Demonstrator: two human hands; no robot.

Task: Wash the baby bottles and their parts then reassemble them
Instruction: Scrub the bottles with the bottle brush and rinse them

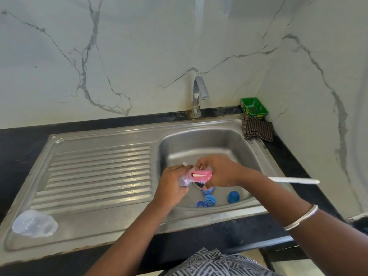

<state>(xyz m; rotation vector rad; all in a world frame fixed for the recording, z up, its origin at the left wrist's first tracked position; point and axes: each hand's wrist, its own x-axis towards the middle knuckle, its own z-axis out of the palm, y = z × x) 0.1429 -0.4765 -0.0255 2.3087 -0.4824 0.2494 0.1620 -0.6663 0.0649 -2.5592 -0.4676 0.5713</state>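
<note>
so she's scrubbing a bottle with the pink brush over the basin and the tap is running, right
Not quite: the tap is off, with no water coming from its spout in the head view. The rest holds: the left hand grips the bottle while the right hand works the pink brush at it over the basin.

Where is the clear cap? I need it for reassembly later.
The clear cap lies at the near left corner of the sink's drainboard, far left of both hands.

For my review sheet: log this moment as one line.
left hand grips bottle | right hand holds pink brush at bottle mouth | blue caps in sink | tap off
</note>
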